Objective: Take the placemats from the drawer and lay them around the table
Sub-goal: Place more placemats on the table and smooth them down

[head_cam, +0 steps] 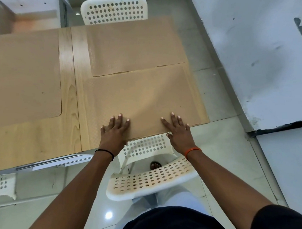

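From the head view I saw both hands flat, fingers straight, the left hand point(114, 130) and right hand point(177, 130) pressing the near placemat point(145, 100) at the bench point(69, 95) edge. I judged it wanted sliding square, clear of the far placemat point(136, 47) (they nearly touched). The drawer point(47, 165) under the bench looked shut, perhaps; contents hidden.

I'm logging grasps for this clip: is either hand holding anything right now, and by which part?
Nothing is gripped. The left hand and right hand lie flat, fingers straight, on the near edge of the nearest placemat.
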